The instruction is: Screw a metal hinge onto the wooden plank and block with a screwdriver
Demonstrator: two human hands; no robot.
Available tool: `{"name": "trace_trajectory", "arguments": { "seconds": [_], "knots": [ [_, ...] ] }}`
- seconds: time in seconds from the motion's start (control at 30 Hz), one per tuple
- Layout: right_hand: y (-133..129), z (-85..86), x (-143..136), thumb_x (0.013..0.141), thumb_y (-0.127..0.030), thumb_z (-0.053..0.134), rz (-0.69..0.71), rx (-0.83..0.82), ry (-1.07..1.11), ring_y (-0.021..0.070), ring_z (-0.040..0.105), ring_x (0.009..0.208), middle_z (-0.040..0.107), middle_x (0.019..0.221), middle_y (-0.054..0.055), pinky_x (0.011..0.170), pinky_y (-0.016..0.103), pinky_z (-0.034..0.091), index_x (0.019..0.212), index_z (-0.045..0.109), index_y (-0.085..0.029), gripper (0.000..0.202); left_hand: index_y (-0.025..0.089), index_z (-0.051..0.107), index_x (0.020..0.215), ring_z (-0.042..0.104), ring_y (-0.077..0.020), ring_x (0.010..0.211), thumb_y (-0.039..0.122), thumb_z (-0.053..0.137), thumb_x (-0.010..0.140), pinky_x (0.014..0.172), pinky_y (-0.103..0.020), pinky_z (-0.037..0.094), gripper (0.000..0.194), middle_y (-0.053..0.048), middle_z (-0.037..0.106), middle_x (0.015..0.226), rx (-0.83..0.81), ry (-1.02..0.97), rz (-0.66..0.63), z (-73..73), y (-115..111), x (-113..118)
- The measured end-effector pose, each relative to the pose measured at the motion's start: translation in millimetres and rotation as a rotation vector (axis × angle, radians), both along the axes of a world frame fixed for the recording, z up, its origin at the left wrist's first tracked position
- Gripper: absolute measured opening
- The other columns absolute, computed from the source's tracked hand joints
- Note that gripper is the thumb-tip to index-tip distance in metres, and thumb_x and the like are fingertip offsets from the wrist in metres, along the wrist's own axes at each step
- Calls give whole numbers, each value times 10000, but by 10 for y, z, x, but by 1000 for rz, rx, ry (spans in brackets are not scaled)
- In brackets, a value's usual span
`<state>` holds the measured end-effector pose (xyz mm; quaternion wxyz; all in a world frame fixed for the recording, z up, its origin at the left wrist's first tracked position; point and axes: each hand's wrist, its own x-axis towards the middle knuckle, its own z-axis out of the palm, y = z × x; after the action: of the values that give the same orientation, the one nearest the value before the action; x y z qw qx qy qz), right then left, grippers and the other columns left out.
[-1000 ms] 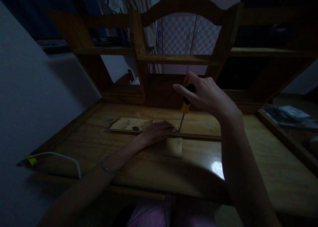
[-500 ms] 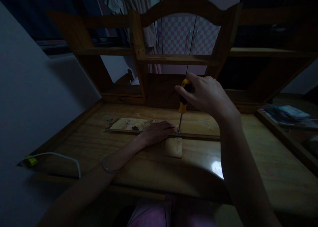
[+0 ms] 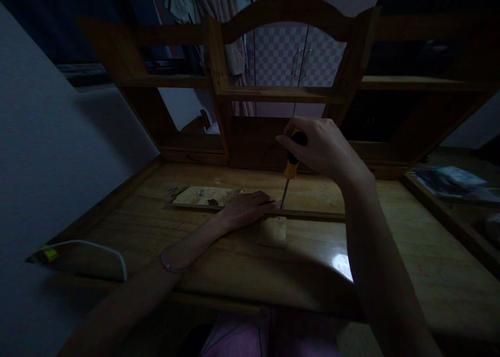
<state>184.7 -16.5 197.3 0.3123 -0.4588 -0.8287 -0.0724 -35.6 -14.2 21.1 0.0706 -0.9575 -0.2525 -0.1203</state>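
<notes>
My right hand is wrapped round the yellow and black handle of a screwdriver. The shaft leans a little, with its tip down at a small metal piece on the edge of a long wooden board; what this piece is stays too dark to tell. My left hand lies flat across the board, its fingers stretched toward the screwdriver tip. The thumb is hidden. Just below the tip, a small square piece of wood lies against the board's near side.
Everything lies on a wooden desk. A wooden shelf frame with an arched top rises behind it. On the left are a white cable and a yellow item. Papers or packets sit beyond the right edge.
My right hand has turned slightly round the screwdriver, and the handle now tilts a little more to the right. The left hand has stayed in place.
</notes>
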Motion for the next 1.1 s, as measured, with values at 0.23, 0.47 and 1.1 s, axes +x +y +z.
{"name": "trace_trajectory", "arguments": {
  "seconds": [0.23, 0.47, 1.1],
  "knots": [
    [-84, 60, -24, 881, -284, 487, 28, -45, 3, 233, 600, 798, 679, 856, 60, 722, 346, 399, 1008, 637, -216, 208, 276, 504, 1377, 550, -198, 1220, 196, 441, 1014, 964, -339, 497, 378, -45, 612, 1335, 17, -26, -48, -1, 8, -19],
    [-44, 10, -51, 908, -362, 505, -37, 26, -60, 227, 586, 742, 655, 811, 60, 666, 337, 366, 1039, 623, -238, 215, 307, 511, 1376, 554, -183, 1209, 219, 444, 1020, 953, -319, 495, 373, -25, 612, 1336, 10, -33, -27, -57, 43, -8],
    [-16, 0, 1, 905, -317, 501, -2, -1, -34, 244, 621, 802, 687, 882, 84, 723, 359, 430, 1041, 624, -206, 214, 290, 509, 1383, 530, -186, 1233, 223, 441, 1024, 985, -320, 485, 372, -20, 596, 1357, -14, -54, -40, -124, 82, -45]
  ]
}}
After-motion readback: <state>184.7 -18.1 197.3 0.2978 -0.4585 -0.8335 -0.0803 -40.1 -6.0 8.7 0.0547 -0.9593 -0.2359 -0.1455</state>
